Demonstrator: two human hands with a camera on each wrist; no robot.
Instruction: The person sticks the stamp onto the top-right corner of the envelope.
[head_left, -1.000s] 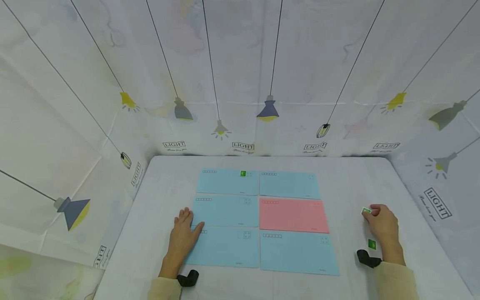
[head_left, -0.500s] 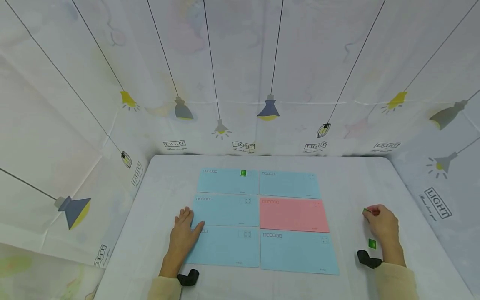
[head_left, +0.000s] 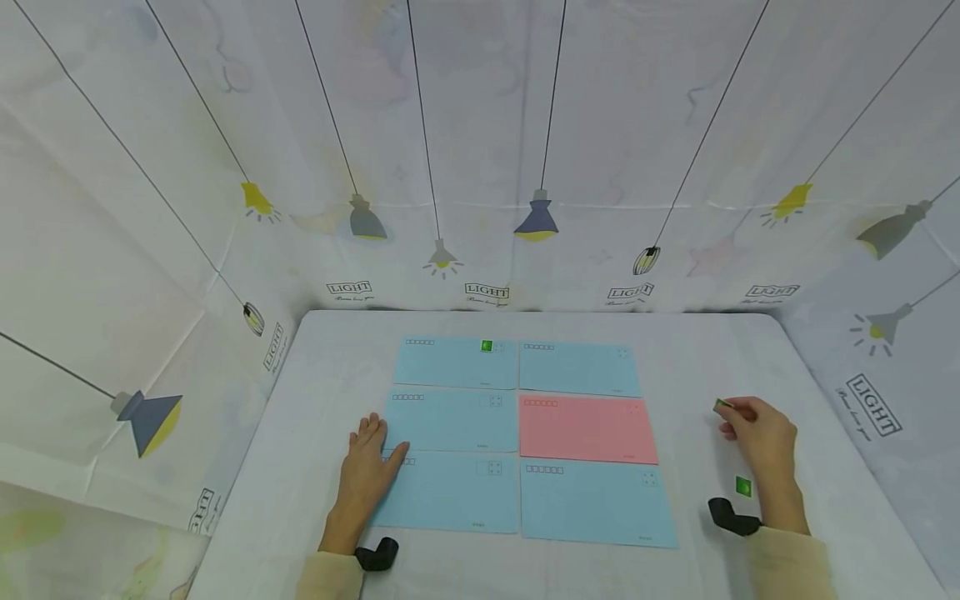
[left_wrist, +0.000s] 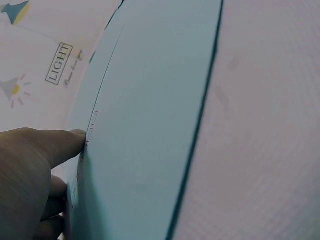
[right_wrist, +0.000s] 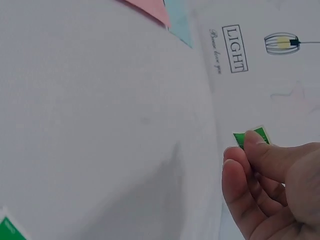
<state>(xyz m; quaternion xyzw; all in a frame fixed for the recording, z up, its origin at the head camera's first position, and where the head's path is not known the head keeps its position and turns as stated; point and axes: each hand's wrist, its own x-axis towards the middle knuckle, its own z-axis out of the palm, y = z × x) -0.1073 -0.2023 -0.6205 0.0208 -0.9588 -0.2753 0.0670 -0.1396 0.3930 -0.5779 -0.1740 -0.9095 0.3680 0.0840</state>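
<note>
My right hand [head_left: 761, 437] pinches a small green stamp [right_wrist: 262, 134] between thumb and fingers, held above the table at the right. A second green stamp [head_left: 743, 487] lies on the table beside the right wrist. With fingers spread, my left hand [head_left: 365, 475] rests at the left edge of the blue envelopes, its thumb on the lower left blue envelope [head_left: 450, 500]. Above that lies the middle left blue envelope [head_left: 442, 425]. On the top left blue envelope [head_left: 442, 367], a green stamp [head_left: 487, 346] sits near the upper right corner.
In the right column, a pink envelope [head_left: 587, 429] lies between the upper right blue envelope [head_left: 577, 371] and the lower right blue envelope [head_left: 596, 508]. A white table [head_left: 697, 358] carries them all. Patterned cloth [head_left: 480, 125] hangs behind.
My right hand has lifted the pinched stamp off the table and moved slightly up and to the left. The left hand has stayed in place.
</note>
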